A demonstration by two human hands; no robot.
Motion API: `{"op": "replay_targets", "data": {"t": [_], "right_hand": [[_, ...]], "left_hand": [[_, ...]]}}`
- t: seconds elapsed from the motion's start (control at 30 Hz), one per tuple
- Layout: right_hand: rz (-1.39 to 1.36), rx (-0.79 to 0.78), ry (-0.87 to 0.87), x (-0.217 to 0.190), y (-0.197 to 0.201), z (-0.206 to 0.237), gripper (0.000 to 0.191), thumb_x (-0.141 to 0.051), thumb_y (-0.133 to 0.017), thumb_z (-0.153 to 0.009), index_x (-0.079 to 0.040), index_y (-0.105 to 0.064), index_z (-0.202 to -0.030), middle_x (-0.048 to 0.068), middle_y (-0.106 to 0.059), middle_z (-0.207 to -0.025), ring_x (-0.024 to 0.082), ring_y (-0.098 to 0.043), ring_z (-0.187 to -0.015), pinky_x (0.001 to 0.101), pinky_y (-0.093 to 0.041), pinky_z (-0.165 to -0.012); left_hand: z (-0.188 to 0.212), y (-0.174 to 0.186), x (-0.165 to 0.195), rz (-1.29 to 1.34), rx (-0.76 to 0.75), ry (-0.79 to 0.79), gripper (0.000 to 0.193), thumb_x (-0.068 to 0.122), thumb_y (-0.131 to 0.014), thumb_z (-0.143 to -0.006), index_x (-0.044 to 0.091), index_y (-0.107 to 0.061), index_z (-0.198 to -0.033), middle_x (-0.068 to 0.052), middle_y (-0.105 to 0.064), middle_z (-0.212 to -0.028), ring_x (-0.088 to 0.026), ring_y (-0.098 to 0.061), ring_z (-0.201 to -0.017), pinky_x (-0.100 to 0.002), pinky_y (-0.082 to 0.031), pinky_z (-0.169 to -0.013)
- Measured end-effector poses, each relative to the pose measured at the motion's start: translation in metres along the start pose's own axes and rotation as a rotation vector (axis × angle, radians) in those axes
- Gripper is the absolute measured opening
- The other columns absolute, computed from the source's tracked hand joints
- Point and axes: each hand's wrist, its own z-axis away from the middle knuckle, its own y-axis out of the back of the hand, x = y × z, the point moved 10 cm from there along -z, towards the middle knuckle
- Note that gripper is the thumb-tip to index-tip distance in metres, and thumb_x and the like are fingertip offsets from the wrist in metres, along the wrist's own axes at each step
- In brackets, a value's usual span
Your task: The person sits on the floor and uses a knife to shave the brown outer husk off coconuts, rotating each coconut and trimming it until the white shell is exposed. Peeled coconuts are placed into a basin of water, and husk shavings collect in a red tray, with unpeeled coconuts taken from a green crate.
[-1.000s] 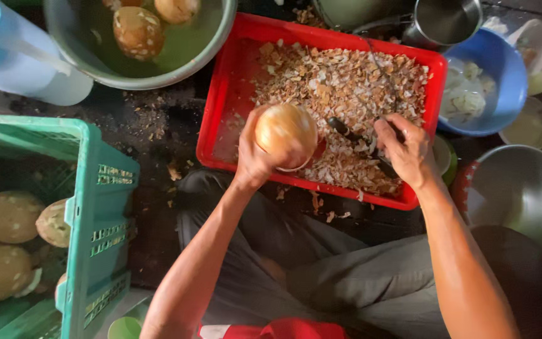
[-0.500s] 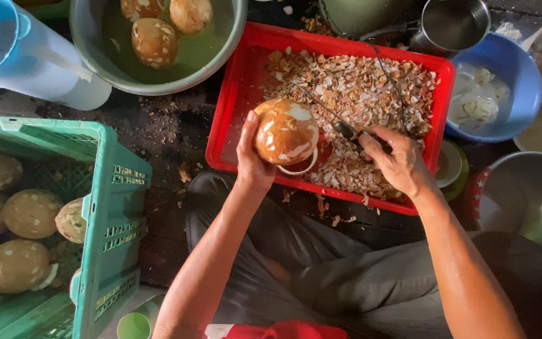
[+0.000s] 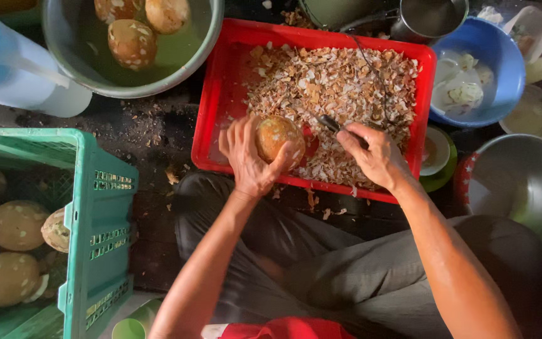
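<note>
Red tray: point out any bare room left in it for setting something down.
The red tray shows bare floor only along its left wall, beside the shavings, above the left hand holding the round brown fruit. Elsewhere shavings crowd it; the right hand with its knife fills the lower right.

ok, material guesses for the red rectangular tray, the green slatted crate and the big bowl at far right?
Red rectangular tray: likely moulded plastic, uniform colour, smooth rolled rim. Green slatted crate: plastic too, with moulded vent slots. Big bowl at far right: probably stainless steel, grey with soft reflections.
</note>
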Motion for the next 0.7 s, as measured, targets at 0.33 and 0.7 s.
{"op": "replay_targets", "data": {"t": [0.33,0.7], "right_hand": [[-0.02,0.011,-0.092,-0.005,0.005,0.004,0.044,-0.045,-0.058,-0.102,-0.002,-0.062,-0.109,0.012,-0.072,-0.085,0.025,-0.071,-0.08,0.0392,-0.054,-0.075],[0.166,0.026,0.008,-0.061,0.007,0.025,0.03,-0.037,-0.059,-0.103,-0.008,-0.066,-0.107,0.01,-0.076,-0.088,0.024,-0.076,-0.076,0.0369,-0.058,-0.064]], "left_hand": [[-0.038,-0.034,0.006,0.163,-0.656,-0.173,0.113,0.043,-0.102,-0.048,0.002,-0.052,-0.141,-0.025,-0.058,-0.136,-0.039,-0.062,-0.123,-0.045,-0.052,-0.106],[0.011,-0.022,-0.03,0.643,-0.21,0.34,0.098,0.036,-0.098,-0.053,0.002,-0.045,-0.129,-0.016,-0.063,-0.123,-0.025,-0.065,-0.116,-0.037,-0.055,-0.104]]}}
